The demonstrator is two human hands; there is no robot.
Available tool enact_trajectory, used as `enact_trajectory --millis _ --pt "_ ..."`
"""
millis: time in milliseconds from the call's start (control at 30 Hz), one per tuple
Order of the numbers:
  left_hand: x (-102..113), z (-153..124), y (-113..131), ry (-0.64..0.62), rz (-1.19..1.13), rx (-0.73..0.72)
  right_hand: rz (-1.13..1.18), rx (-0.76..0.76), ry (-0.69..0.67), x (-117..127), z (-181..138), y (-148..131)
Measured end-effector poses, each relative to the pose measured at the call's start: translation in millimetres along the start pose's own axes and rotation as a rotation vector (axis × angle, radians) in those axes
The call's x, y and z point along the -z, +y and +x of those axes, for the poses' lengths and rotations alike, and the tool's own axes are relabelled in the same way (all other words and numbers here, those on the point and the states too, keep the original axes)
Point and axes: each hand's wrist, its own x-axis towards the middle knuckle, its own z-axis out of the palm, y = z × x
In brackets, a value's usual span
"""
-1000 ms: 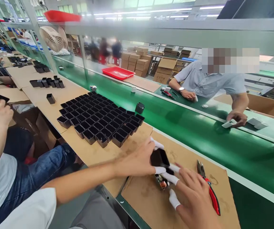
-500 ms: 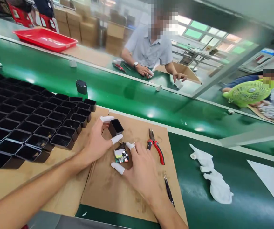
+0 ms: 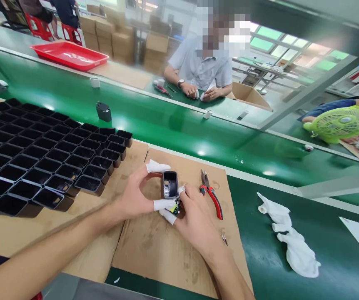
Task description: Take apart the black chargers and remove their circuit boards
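Observation:
My left hand (image 3: 138,193), with white finger cots on thumb and forefinger, grips a small black plastic housing (image 3: 170,185), its open top tilted toward me. Just below it, my right hand (image 3: 195,216), also in finger cots, pinches a small circuit board (image 3: 175,207) with yellow and green parts. Fingers and the housing partly hide the board. Both hands are over a cardboard sheet (image 3: 148,246). Red-handled pliers (image 3: 210,193) lie to the right of my right hand, and the tip of the tweezers (image 3: 224,238) shows beside my right wrist.
Rows of black housings (image 3: 48,154) stand on the left. A green conveyor belt (image 3: 135,121) runs behind, carrying a black adapter (image 3: 103,111). White cloth gloves (image 3: 292,237) lie on the right. Across the belt a co-worker (image 3: 204,66) handles small white parts near a red tray (image 3: 70,54).
My left hand has turned the housing so its opening faces me and moved it right, closer to the board. The board is now more hidden between my right fingers and the housing.

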Motion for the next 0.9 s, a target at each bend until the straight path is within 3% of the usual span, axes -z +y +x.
enact_trajectory --millis 133,267,333,400,633,900 --pt "-5.4 -6.6 7.5 -0.039 -0.087 -0.007 0.257 -0.071 0.04 9.1 1.9 10.1" --pt "-5.7 -7.8 15.1 -0.092 -0.082 -0.04 0.684 -0.245 0.299 28.9 -2.6 25.0" --pt "-5.1 -6.8 18.6 -0.117 -0.022 -0.069 0.915 -0.258 0.45 36.8 -9.0 30.4" --pt "-4.7 -5.8 21.1 -0.139 0.032 -0.112 1.088 -0.209 0.514 41.5 -18.1 33.5" --pt "-5.0 -8.1 18.8 -0.211 0.053 -0.193 1.138 -0.089 0.392 38.4 -44.1 36.2" --pt "-5.2 -9.1 16.7 -0.236 0.038 -0.248 1.334 0.063 0.265 26.3 -30.4 40.7"
